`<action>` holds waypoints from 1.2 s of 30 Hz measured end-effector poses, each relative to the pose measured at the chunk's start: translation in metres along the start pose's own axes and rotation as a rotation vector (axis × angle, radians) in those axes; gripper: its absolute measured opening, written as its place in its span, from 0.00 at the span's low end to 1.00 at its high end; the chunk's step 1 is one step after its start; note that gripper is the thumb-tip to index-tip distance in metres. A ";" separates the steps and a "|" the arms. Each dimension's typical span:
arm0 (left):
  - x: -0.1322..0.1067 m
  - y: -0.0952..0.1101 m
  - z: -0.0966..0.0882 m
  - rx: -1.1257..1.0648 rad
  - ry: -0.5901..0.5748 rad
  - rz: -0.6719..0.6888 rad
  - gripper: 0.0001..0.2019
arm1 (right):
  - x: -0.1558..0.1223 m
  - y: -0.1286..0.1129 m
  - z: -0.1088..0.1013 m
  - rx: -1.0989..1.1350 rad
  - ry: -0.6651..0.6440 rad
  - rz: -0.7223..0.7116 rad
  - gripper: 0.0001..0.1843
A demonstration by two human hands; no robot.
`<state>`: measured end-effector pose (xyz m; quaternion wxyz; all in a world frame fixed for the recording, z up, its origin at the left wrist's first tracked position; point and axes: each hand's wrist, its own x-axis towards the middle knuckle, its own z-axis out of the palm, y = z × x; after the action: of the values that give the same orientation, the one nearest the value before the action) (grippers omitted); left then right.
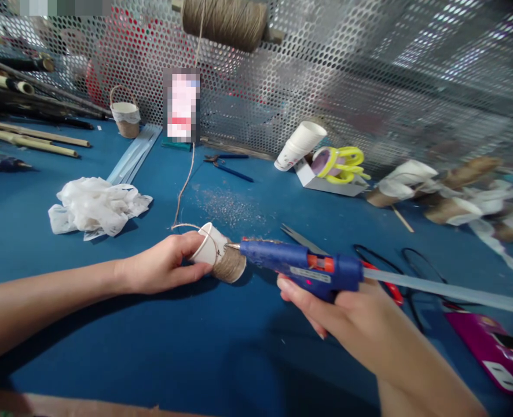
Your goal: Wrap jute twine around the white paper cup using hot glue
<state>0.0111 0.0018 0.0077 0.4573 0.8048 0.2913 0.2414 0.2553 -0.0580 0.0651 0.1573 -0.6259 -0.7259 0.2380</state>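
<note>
Holding yellow-looped handles, a white box sits beyond a twine-wrapped cup and to its right, beside stacked paper cups. The twine-wrapped cup lies tilted in the grip of the left hand, pinched at its white end; the grip of the right hand wraps a glue gun, nozzle at the cup.

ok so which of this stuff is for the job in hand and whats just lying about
In use: twine-wrapped cup in the left hand; glue gun in the right hand; twine; spool.

Apparently lying about: pliers; bamboo sticks; crumpled white material; stacked cups.
</note>
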 end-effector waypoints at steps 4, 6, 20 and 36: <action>0.000 0.000 0.000 0.015 -0.002 0.013 0.08 | -0.002 0.002 0.000 -0.001 -0.009 0.024 0.25; 0.000 0.000 0.000 0.027 -0.005 0.020 0.08 | -0.002 0.003 -0.001 -0.008 -0.022 0.006 0.24; 0.001 0.001 -0.002 0.090 -0.006 0.157 0.07 | 0.000 -0.003 -0.004 0.098 -0.038 0.047 0.24; 0.001 0.001 0.000 0.038 0.003 0.018 0.06 | -0.004 0.001 0.001 0.061 -0.024 0.044 0.24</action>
<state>0.0114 0.0019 0.0091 0.4394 0.8155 0.2893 0.2410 0.2562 -0.0620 0.0644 0.1623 -0.6335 -0.7063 0.2710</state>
